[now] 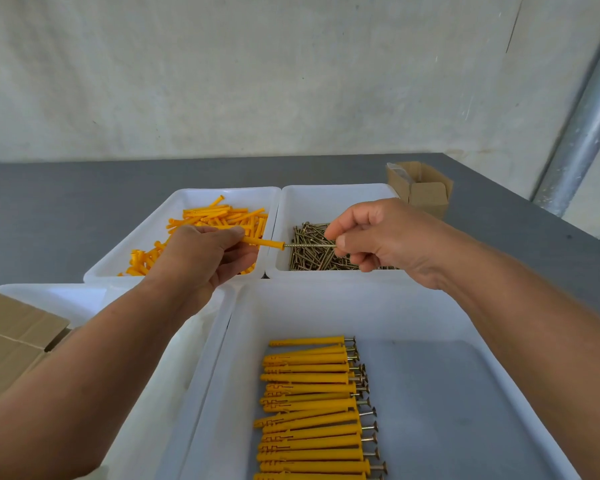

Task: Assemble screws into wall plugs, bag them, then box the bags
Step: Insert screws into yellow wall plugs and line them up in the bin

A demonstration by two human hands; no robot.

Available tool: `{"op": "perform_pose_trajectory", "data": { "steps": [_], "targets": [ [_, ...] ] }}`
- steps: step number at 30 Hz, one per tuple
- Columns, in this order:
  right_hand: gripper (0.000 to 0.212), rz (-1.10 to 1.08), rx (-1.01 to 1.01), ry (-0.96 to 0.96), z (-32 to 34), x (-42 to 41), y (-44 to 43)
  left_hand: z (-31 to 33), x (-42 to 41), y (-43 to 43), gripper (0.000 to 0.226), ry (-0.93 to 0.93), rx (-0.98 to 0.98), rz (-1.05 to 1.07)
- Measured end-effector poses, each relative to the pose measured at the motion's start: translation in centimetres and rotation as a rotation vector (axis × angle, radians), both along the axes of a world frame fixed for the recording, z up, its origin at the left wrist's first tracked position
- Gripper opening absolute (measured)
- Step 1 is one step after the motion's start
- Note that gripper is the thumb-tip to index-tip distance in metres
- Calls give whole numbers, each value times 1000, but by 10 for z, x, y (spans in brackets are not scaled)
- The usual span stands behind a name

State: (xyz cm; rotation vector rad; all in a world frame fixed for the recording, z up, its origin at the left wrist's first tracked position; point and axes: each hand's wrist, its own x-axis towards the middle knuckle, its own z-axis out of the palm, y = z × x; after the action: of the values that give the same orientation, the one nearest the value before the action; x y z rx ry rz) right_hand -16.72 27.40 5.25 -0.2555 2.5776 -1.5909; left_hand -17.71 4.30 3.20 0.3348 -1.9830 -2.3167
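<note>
The left hand [205, 254] had its fingers clamped on an orange plug [262, 242]. The right hand [371, 237] pinched a screw [309, 244] near its head, with the tip just inside the plug's mouth. Both were held above the plug tray [187, 197] and screw tray [326, 202]. Assembly was the step in hand. Next, the screw likely needed pushing straight home, then the piece laid with the finished row [312, 410] in the front tray [447, 393].
</note>
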Motion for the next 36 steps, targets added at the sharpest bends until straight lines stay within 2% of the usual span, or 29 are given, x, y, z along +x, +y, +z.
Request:
{"op": "perform_pose_trajectory", "data": {
  "steps": [12, 36],
  "targets": [
    [21, 83, 66, -40, -2, 0, -1, 0, 2, 1, 11, 14, -46, -106],
    [15, 170, 23, -104, -3, 4, -6, 0, 11, 11, 15, 107, -162, -279]
  ]
}}
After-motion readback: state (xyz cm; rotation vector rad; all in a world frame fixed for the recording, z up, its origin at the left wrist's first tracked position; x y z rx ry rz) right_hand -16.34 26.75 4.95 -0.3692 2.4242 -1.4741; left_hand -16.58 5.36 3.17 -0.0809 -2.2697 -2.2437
